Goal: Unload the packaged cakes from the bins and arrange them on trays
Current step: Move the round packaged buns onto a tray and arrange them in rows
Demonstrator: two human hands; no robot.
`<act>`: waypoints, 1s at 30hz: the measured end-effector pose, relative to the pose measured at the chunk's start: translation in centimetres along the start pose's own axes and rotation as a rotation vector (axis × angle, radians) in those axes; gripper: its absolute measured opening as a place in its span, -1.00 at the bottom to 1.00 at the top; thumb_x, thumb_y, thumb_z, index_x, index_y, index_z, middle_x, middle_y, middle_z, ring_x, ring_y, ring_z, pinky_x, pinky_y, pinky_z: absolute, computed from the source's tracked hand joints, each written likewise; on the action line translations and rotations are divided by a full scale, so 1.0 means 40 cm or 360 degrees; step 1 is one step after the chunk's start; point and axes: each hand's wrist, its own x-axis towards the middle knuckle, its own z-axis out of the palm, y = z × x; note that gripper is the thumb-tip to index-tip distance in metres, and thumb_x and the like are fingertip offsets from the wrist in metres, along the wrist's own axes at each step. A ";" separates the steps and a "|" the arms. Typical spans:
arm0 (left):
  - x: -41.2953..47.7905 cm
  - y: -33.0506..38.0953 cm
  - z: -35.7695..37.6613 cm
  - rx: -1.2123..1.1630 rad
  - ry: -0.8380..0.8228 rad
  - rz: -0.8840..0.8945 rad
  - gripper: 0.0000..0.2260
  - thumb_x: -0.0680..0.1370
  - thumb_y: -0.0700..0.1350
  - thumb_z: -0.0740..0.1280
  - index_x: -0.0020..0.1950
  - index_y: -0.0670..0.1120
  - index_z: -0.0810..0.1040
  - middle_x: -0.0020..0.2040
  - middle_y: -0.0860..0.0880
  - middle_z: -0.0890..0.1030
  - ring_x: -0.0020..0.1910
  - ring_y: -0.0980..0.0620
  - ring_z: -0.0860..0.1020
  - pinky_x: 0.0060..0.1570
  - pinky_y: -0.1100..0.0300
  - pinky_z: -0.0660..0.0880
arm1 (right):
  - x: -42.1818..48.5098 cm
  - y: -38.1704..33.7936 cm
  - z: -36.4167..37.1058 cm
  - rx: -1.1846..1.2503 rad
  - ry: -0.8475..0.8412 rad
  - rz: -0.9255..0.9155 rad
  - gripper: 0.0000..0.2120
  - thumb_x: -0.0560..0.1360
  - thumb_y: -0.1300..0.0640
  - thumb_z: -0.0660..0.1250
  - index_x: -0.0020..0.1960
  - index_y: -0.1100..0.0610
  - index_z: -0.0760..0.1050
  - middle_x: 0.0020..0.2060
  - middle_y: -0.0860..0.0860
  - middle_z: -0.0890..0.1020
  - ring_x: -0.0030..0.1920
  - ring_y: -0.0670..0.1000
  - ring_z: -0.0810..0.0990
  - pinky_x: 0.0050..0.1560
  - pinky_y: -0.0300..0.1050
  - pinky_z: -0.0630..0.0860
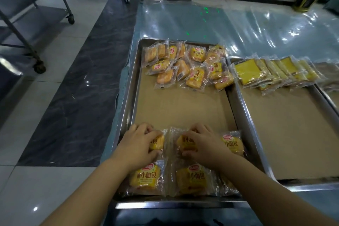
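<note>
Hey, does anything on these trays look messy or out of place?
Yes. The far pile of packs in the left tray is jumbled: overlapping, at mixed angles, some label-down. The near packs lie straight.

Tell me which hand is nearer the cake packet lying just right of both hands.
Right. The right hand sits immediately left of that packet, gripping its neighbour; the left hand grips another packet farther left.

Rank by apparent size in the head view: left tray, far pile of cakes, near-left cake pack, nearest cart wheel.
1. left tray
2. far pile of cakes
3. near-left cake pack, enlarged by nearness to the camera
4. cart wheel, smallest here, but farther off, so its true size is unsure
</note>
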 end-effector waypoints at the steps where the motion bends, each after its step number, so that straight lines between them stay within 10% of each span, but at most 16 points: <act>1: 0.002 0.000 -0.006 -0.0002 -0.0012 0.0005 -0.46 0.43 0.25 0.30 0.39 0.24 0.27 0.27 0.16 0.30 0.25 0.11 0.20 0.24 0.13 0.24 | 0.002 0.000 -0.006 0.0036 0.0013 0.0004 -0.46 0.44 -0.16 0.32 0.37 -0.10 0.30 0.26 -0.05 0.33 0.27 0.01 0.28 0.27 0.04 0.35; 16: 0.321 0.014 -0.146 -0.0157 0.0281 -0.0120 -0.63 0.54 0.14 0.23 0.31 0.09 0.38 0.24 0.07 0.45 0.11 0.05 0.48 -0.01 0.09 0.51 | 0.224 0.149 -0.204 0.0487 0.0449 0.0669 -0.82 0.49 0.06 0.32 0.04 0.11 0.48 -0.11 0.01 0.57 -0.05 0.07 0.56 -0.09 -0.09 0.49; 30: 0.543 -0.047 -0.171 -0.0037 0.0287 -0.0316 -0.59 0.59 0.05 0.17 0.45 0.12 0.26 0.43 0.01 0.31 0.34 -0.06 0.34 0.20 -0.03 0.41 | 0.365 0.192 -0.201 0.0768 0.0437 0.0987 -0.71 0.46 0.01 0.39 0.04 0.09 0.34 -0.08 0.02 0.55 -0.12 0.03 0.51 -0.17 -0.07 0.44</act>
